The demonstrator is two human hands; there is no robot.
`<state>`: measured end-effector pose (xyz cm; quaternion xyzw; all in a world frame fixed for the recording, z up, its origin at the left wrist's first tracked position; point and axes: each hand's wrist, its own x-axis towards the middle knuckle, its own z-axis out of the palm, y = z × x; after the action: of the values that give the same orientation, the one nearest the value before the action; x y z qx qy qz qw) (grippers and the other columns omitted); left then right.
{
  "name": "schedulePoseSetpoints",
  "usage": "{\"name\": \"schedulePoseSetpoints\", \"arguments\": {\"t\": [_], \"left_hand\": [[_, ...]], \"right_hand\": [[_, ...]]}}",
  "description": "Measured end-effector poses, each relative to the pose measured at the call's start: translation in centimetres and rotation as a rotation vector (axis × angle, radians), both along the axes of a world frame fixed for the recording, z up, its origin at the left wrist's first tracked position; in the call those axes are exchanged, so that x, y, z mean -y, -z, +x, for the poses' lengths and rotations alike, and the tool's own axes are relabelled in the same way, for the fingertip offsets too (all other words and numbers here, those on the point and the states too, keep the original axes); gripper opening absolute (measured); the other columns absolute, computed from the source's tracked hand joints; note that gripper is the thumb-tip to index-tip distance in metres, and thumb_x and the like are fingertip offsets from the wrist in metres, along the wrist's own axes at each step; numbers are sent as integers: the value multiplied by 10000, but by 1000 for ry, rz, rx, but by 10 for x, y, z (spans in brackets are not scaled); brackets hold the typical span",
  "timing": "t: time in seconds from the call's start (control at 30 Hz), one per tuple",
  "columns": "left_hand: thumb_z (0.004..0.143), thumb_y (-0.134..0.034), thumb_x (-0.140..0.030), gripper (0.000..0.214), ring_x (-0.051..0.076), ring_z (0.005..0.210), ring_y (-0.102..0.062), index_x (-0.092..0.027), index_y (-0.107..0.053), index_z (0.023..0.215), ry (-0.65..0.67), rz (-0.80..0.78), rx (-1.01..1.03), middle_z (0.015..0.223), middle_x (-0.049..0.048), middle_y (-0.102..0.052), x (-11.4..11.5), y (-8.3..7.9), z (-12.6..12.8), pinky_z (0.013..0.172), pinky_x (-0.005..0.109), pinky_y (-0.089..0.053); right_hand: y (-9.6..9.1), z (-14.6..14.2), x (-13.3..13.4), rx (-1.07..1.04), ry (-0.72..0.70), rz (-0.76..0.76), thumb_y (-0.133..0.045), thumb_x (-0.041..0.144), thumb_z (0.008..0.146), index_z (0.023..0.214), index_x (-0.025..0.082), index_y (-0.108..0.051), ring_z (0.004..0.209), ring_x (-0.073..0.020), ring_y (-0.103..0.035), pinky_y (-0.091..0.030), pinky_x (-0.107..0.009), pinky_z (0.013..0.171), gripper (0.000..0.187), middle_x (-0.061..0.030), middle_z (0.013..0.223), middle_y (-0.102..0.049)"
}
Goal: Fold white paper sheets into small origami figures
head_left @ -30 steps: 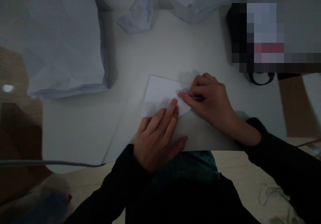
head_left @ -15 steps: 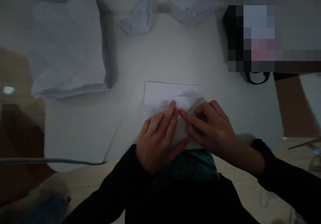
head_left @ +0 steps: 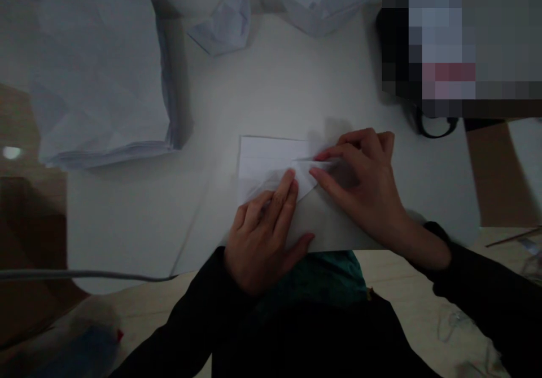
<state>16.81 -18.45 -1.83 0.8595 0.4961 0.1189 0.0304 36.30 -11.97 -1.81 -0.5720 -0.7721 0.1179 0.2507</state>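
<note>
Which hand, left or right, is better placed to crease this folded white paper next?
Probably the right hand: its fingertips rest at the fold of the white paper, while the left hand sits lower, pressing the sheet down.

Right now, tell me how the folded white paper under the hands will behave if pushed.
The folded white paper looks thin and light, so it would probably flop if lifted by an edge. Its flap by the right hand may spring up once released. On the smooth white surface it would likely slide easily.
</note>
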Motion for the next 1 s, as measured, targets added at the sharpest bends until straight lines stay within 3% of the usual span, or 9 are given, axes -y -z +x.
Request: {"name": "schedulePoseSetpoints", "arguments": {"t": [0.13,0.37,0.83,0.93,1.0], "left_hand": [[918,-557,-494,689,277,1098,-512,-68,-462,1451,-7,3,6,1504,97,-513,0,0,0,879,392,-418],[916,-561,-490,689,271,1092,-515,-62,-462,1447,-7,-14,21,1505,100,-512,0,0,1,873,387,-419],[903,-578,-475,748,276,1069,-536,-92,-371,1510,-2,-43,55,1508,114,-504,-1,1,0,895,409,-439],[904,-578,-481,706,272,1058,-539,-85,-431,1470,-1,-30,57,1505,110,-509,-1,0,0,887,403,-448],[912,-571,-462,652,267,1072,-544,-94,-469,1442,-2,-38,61,1510,101,-503,-1,-1,0,893,398,-450]], "right_hand": [[3,-5,-11,20,38,-33,-669,437,872,778,214,-687,1023,-306,-476,-396,-480,850,243,-100,996,-580],[2,-8,-12,17,39,-37,-664,413,878,724,209,-669,989,-293,-477,-359,-456,817,255,-86,957,-595],[2,-8,-12,47,47,-35,-654,448,884,800,216,-685,1011,-311,-461,-370,-467,817,249,-102,983,-582],[-3,-9,2,67,47,70,-678,404,877,970,233,-727,1003,-306,-456,-376,-461,806,201,-121,1060,-550],[-5,-9,17,106,-64,153,-658,352,896,990,280,-740,994,-286,-460,-373,-457,814,145,-103,1076,-547]]}}
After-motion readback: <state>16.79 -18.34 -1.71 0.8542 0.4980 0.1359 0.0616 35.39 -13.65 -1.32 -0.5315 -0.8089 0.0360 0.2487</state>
